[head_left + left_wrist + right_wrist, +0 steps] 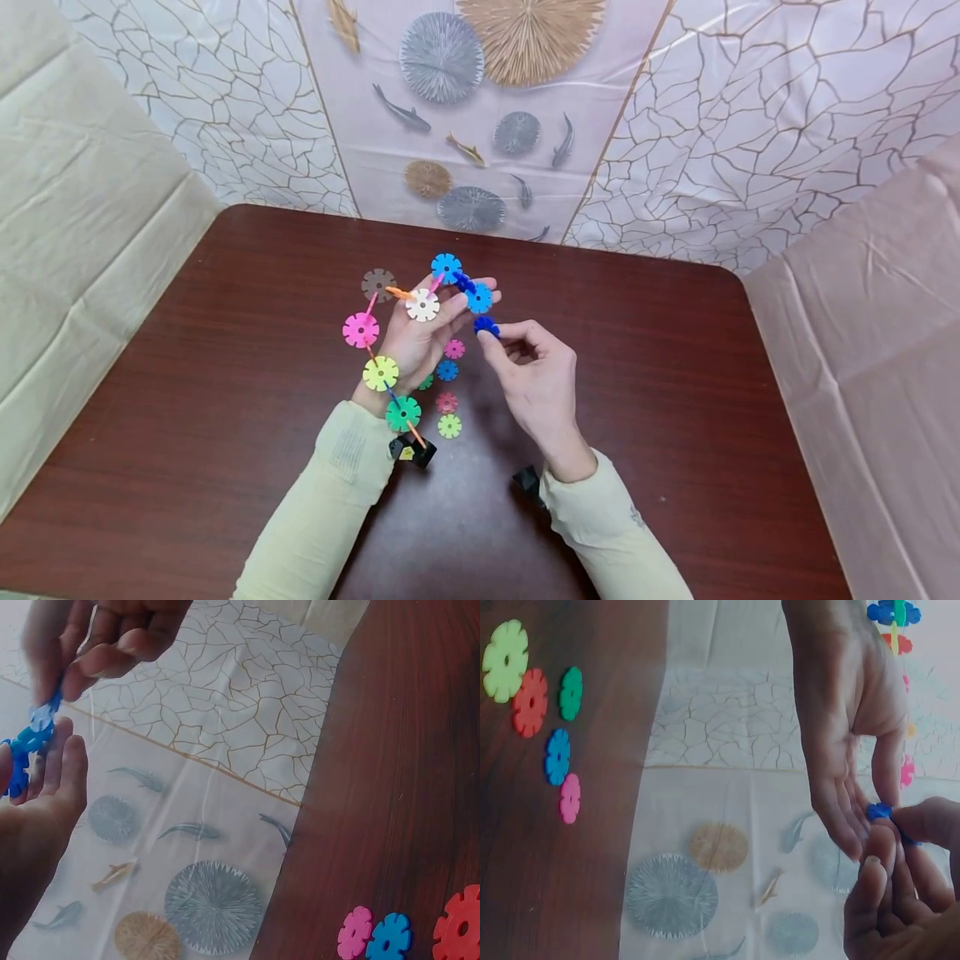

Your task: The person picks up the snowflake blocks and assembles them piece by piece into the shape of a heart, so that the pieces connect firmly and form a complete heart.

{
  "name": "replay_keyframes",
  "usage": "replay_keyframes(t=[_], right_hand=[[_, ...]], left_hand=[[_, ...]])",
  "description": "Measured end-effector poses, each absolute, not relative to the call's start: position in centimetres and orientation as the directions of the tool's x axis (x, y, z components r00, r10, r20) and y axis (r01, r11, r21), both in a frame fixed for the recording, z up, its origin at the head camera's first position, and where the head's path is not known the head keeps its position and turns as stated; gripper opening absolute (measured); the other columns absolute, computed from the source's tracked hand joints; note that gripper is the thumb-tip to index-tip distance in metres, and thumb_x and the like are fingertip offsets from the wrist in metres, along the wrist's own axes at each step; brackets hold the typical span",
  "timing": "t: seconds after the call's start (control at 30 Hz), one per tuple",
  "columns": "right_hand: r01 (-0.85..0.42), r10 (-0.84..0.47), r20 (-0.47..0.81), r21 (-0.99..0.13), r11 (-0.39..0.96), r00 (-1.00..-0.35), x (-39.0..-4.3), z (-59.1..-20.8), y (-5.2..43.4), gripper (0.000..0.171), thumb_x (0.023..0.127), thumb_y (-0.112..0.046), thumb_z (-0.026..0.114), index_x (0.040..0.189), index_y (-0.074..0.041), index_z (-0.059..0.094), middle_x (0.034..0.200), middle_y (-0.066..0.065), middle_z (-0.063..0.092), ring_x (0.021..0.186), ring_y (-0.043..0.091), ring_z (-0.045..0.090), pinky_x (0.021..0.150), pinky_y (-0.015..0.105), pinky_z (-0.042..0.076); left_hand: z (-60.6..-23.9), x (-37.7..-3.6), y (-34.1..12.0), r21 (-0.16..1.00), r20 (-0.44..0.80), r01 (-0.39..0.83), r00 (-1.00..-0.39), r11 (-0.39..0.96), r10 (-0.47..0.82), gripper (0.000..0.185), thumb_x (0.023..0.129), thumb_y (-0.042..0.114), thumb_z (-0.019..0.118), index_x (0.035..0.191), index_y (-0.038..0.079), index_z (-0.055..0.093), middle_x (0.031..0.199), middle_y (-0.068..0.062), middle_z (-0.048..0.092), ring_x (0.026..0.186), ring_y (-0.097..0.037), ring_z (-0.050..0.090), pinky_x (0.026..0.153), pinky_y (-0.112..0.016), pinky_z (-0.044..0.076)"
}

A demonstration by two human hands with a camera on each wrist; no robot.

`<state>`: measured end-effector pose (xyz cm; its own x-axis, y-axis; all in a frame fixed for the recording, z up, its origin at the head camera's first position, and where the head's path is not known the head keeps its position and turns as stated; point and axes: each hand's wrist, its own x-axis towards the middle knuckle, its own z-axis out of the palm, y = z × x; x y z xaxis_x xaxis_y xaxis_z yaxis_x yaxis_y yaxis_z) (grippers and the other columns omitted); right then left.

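Note:
A linked chain of notched plastic discs hangs over my left hand (420, 342). It runs from a green disc (402, 413) through yellow, pink, grey-brown and white ones to two light blue discs. More discs stand edge-on between these, orange and dark blue among them. My left thumb and fingers pinch the chain near its last light blue disc (478, 299). Between right thumb and forefinger, my right hand (540, 379) pinches a dark blue disc (486, 325), right below that light blue one. In the right wrist view, fingers partly cover the blue pieces (880, 812).
Loose discs lie on the brown table (645, 375) beneath the hands: pink (453, 349), blue (447, 371), red (447, 403), yellow-green (449, 426) and green (571, 694). A patterned cloth (480, 150) stands behind the table's far edge. Plain pale cloths flank both sides.

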<state>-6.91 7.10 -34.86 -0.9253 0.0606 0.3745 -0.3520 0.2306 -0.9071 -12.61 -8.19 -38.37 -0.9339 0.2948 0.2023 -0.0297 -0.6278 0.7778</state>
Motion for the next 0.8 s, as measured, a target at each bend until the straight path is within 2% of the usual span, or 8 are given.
replay_keyframes(t=[0.23, 0.5, 0.8], right_hand=[[-0.372, 0.116, 0.399, -0.907, 0.199, -0.91, -7.0, -34.77, 6.54, 0.011, 0.08, 0.003, 0.075, 0.088, 0.008, 0.069, 0.073, 0.017, 0.067, 0.057, 0.032, 0.056, 0.054, 0.025, 0.051], [-0.364, 0.14, 0.39, -0.914, 0.18, -0.91, -7.08, -35.01, 6.28, 0.013, 0.08, 0.002, 0.075, 0.088, 0.009, 0.067, 0.072, 0.017, 0.066, 0.057, 0.031, 0.057, 0.053, 0.024, 0.052], [-0.348, 0.158, 0.382, -0.914, 0.207, -0.911, -7.05, -34.92, 6.06, 0.011, 0.08, 0.0, 0.076, 0.083, 0.007, 0.067, 0.069, 0.014, 0.065, 0.055, 0.03, 0.057, 0.051, 0.021, 0.05]], left_hand=[[-38.34, -12.38, -7.93, 0.766, 0.206, -0.038, -0.931, -0.641, 0.302, 0.035, 0.098, 0.003, 0.054, 0.133, 0.0, 0.051, 0.132, -0.022, 0.057, 0.121, -0.036, 0.056, 0.109, -0.039, 0.036], [-38.53, -12.29, -7.77, 0.747, 0.232, -0.023, -0.927, -0.665, 0.293, 0.04, 0.099, 0.001, 0.052, 0.138, -0.001, 0.047, 0.134, -0.023, 0.055, 0.122, -0.037, 0.055, 0.107, -0.044, 0.037], [-38.68, -12.36, -7.51, 0.762, 0.185, -0.059, -0.935, -0.644, 0.304, 0.034, 0.099, 0.007, 0.053, 0.132, -0.002, 0.051, 0.132, -0.02, 0.057, 0.122, -0.036, 0.056, 0.108, -0.042, 0.037]])
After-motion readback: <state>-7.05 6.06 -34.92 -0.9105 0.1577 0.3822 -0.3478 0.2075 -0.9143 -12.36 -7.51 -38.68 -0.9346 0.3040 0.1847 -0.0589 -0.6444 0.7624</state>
